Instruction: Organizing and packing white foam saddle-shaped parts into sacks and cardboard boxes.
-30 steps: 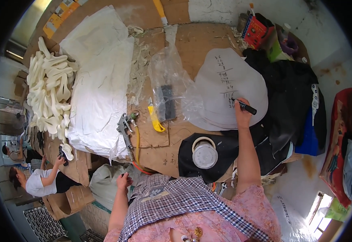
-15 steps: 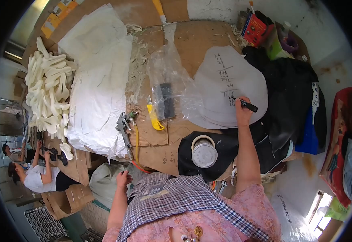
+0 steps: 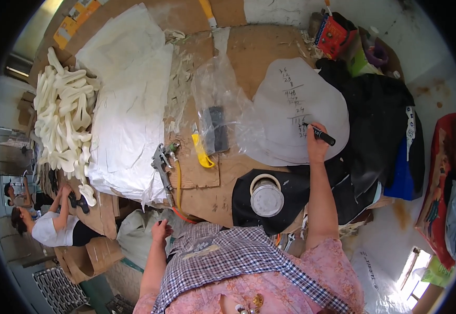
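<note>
My right hand [image 3: 318, 146] is closed around a black marker [image 3: 325, 137], its tip against a stack of large rounded pale sheets [image 3: 269, 120]. Rows of handwritten black figures and short lines run down the top sheet. Below the bench edge, at my left side, my left hand [image 3: 161, 233] is closed, with a small black cap-like piece [image 3: 160, 223] at its fingertips. A round metal can [image 3: 267, 201] with a greyish lid stands on black material [image 3: 242, 201] nearer to me.
A spray gun [image 3: 162, 166] with a hose, a yellow-handled brush [image 3: 203, 152] and a dark block [image 3: 216, 128] under clear plastic lie mid-bench. White sheeting [image 3: 128, 104] and piled cream-coloured pieces [image 3: 63, 115] are left. Black material [image 3: 377, 115] lies right. Other people [image 3: 55, 225] work far left.
My right hand has moved slightly with the marker, and a few more strokes show below the lowest line. At far left, a person's hands have come together lower down. My left hand stays put.
</note>
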Tool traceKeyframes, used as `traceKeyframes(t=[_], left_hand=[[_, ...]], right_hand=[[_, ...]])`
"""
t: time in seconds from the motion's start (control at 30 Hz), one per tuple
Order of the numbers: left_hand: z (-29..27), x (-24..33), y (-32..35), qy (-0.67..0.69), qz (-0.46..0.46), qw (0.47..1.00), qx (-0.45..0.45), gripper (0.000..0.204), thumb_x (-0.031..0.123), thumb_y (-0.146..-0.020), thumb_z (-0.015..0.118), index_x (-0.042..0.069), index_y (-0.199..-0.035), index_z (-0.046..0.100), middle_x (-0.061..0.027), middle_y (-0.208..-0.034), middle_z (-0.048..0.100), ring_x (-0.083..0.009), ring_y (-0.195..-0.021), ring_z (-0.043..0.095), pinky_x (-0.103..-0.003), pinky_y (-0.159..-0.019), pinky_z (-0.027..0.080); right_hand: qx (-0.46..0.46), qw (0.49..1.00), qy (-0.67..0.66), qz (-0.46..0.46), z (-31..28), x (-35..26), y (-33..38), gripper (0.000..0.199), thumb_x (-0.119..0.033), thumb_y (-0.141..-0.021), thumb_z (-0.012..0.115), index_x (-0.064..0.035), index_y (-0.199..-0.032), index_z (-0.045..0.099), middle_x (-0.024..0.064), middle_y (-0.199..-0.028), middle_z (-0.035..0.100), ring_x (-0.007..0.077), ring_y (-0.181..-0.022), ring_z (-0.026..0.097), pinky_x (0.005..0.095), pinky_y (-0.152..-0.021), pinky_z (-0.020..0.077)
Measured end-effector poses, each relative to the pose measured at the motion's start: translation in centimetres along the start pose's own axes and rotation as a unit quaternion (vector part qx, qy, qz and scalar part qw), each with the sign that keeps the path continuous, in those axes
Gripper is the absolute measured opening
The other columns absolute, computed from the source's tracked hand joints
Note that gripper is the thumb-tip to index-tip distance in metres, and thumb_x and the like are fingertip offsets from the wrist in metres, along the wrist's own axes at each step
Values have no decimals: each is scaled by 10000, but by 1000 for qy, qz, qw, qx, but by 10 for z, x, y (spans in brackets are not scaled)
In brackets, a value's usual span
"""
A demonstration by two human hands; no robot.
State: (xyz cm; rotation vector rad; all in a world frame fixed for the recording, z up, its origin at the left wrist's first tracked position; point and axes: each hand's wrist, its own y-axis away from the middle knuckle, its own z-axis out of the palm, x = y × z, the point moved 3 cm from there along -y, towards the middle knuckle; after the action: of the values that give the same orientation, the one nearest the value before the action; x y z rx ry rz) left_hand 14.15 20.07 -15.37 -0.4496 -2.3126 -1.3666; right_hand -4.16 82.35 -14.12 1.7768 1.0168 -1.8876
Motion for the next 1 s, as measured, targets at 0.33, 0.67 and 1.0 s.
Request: traceKeyframes(t=[0.33, 0.67, 1.0], left_hand=[[0, -2, -2, -5, 1, 1000, -2, 221, 256, -833, 565, 54, -921, 550, -78, -700, 584, -211, -543, 600, -290, -458, 460], [1, 19, -1, -34, 133, 990, 19, 128, 168, -825, 582, 46, -865, 579, -37, -645, 554, -157, -524, 570, -276, -452, 462], [127, 229, 168, -44, 445, 874, -192, 221, 202, -882, 560, 15, -766, 531, 16, -652, 520, -75, -604, 463, -236, -533, 384]], right_hand=[[0, 999, -41, 36, 1, 3, 1, 160, -34, -765, 645, -16, -906, 571, 30, -798, 558, 103, -707, 528, 234, -669, 456], [68, 944, -261, 187, -28, -34, -6, 142, -88, -811, 626, -25, -930, 579, 27, -704, 564, 126, -672, 549, 249, -645, 448], [-188, 915, -320, 157, -2, -212, 73, 166, -46, -786, 607, -6, -944, 576, 58, -839, 571, 138, -702, 534, 285, -706, 453]])
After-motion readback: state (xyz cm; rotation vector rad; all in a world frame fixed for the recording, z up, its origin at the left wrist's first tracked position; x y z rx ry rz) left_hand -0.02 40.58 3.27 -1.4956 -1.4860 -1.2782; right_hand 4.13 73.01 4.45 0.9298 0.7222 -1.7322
